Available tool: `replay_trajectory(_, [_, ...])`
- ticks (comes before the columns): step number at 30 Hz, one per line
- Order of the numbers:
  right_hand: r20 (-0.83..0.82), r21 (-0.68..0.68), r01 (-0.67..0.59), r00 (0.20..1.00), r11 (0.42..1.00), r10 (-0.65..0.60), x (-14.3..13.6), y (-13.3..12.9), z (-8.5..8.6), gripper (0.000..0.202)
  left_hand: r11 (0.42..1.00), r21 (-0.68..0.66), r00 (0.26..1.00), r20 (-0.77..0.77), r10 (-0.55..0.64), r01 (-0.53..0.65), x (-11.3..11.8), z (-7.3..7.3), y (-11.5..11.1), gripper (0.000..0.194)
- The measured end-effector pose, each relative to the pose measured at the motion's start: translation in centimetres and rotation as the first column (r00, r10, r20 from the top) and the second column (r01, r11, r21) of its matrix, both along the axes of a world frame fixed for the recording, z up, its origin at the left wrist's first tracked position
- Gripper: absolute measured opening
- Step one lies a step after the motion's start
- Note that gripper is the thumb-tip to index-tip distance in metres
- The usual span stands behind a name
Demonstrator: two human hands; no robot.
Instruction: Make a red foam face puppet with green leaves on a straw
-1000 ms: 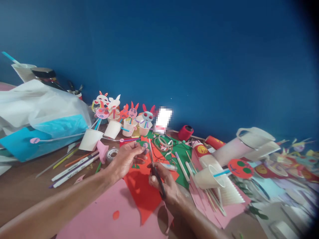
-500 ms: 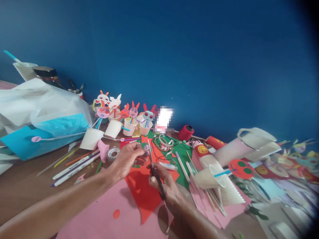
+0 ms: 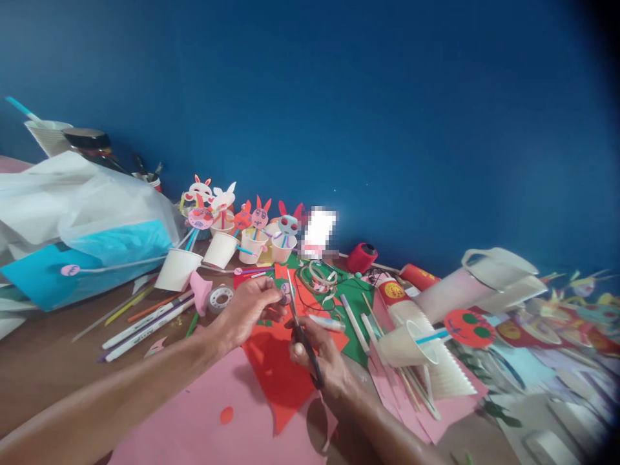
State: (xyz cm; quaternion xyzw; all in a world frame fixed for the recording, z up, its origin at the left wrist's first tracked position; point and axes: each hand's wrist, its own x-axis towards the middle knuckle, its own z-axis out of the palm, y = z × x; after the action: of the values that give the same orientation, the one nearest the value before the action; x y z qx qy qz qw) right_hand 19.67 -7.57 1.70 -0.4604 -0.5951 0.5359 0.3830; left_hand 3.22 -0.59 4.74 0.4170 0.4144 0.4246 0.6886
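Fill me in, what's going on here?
A person holds scissors in the right hand and a small pale piece in the left hand's fingertips. The blades point away, right by the piece; whether they touch it is unclear. Orange-red paper and a pink sheet lie below, paper cups beyond.

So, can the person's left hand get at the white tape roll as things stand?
Probably yes: the white tape roll lies close beside the left hand with nothing visible on top, though that hand is holding a small paper piece.
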Motion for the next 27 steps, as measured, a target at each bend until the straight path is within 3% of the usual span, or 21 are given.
replay_trajectory(10, [-0.093,-0.053,-0.033,0.995,0.998,0.028,-0.04,0.26,-0.95,0.044,1.0,0.001,1.0,-0.022,-0.001,0.001,-0.1,0.05,-0.06,0.012])
replay_trajectory(27, [-0.159,-0.106,0.009,0.987,0.994,-0.026,-0.64,0.09,-0.64,0.039,1.0,0.01,0.999,-0.032,-0.022,0.022,-0.29,-0.39,0.23,0.012])
